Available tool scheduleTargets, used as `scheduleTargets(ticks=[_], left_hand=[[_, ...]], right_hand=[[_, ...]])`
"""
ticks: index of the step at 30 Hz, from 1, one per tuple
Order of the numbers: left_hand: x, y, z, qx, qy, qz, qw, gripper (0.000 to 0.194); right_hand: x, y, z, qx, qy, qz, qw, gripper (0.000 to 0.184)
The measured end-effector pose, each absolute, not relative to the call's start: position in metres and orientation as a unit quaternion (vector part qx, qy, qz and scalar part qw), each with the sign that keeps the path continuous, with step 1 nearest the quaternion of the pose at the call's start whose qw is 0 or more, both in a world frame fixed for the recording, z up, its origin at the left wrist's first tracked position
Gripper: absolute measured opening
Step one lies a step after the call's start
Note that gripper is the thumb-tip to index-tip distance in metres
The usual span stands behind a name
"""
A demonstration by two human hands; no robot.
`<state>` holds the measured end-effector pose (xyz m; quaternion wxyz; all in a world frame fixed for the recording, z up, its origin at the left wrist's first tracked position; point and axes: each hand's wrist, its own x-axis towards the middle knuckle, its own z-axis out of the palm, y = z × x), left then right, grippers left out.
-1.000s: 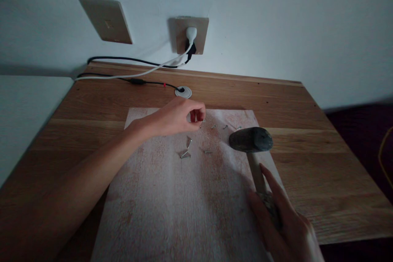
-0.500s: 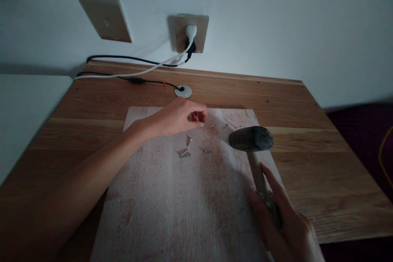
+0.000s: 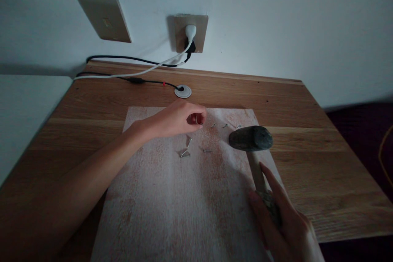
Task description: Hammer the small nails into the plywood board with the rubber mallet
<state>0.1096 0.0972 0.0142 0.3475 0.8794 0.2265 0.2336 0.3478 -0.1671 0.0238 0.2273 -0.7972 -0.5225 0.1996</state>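
My left hand (image 3: pixel 181 118) is over the far part of a whitewashed wooden board (image 3: pixel 172 208), thumb and forefinger pinched on a nail, mostly hidden, with a dark tip showing at the fingertips. To its right a row of nails (image 3: pixel 225 125) stands in the board, some leaning. Loose nails lie nearer to me: a small cluster (image 3: pixel 186 154) and a single nail (image 3: pixel 207 150). My right hand (image 3: pixel 291 225) is wrapped round the handle of a hammer (image 3: pixel 251 138). Its dark, blunt head is raised above the board's right side, close to the rightmost nail.
The board lies on a wooden desk (image 3: pixel 307 159) against a white wall. A white and a black plug sit in the wall socket (image 3: pixel 199 32). Their cables (image 3: pixel 138 74) run along the desk's back edge, one into a round cable hole (image 3: pixel 183 91). A switch plate (image 3: pixel 106 18) is at left.
My left fingertips have shifted very slightly, closing around the small nail. The hammer and my right hand have hardly moved.
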Motion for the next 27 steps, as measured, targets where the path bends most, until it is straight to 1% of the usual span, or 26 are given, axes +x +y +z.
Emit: scheduleTargets(ticks=[5,10,15,19,22,24,27], left_hand=[[0.111,0.097,0.013,0.862,0.240,0.240,0.376,0.005],[0.112,0.096,0.008,0.835,0.249,0.263,0.415,0.007],[0.112,0.094,0.004,0.809,0.254,0.278,0.451,0.022],[0.112,0.094,0.002,0.798,0.257,0.284,0.465,0.029],[0.113,0.093,0.002,0.795,0.265,0.283,0.467,0.035],[0.113,0.093,0.002,0.799,0.269,0.278,0.461,0.039],[0.112,0.092,0.003,0.805,0.270,0.274,0.452,0.043]], right_hand=[[0.352,-0.167,0.021,-0.794,-0.537,0.178,0.222,0.065],[0.349,-0.166,0.023,-0.790,-0.531,0.208,0.226,0.067],[0.321,-0.151,0.040,-0.793,-0.498,0.228,0.268,0.065],[0.310,-0.132,0.045,-0.737,-0.575,0.222,0.279,0.058],[0.309,-0.120,0.044,-0.687,-0.650,0.181,0.270,0.056],[0.310,-0.115,0.042,-0.679,-0.672,0.153,0.252,0.053],[0.312,-0.112,0.041,-0.663,-0.695,0.145,0.239,0.053]])
